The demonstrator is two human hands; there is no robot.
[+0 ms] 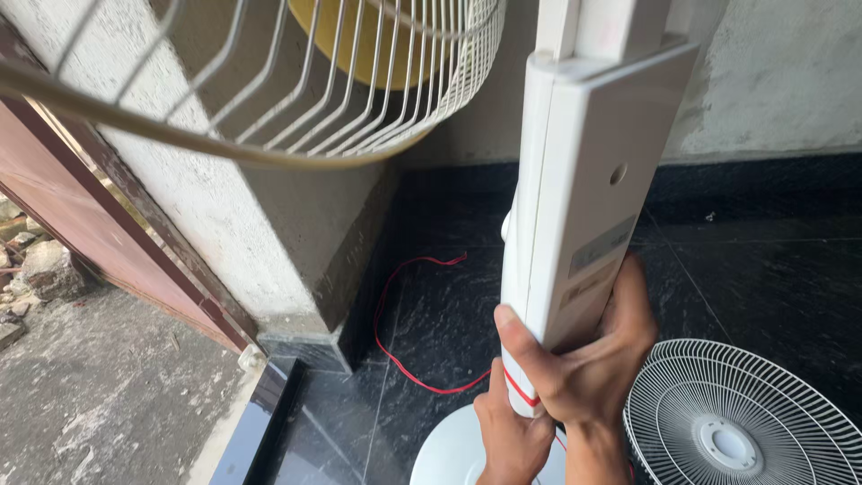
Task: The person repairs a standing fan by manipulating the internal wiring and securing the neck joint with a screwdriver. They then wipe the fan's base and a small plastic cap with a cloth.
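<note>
Beside wall corner, both hands (575, 377) gripping fan column (575, 198), floor open rightward

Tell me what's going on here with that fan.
A person is gripping the white fan column near its lower end. The right hand wraps around the column; the left hand holds just below it, where a red wire runs off across the dark tiled floor. The round white base sits beneath the hands. A wire guard is at the top, and a detached white grille lies on the floor to the right.
</note>
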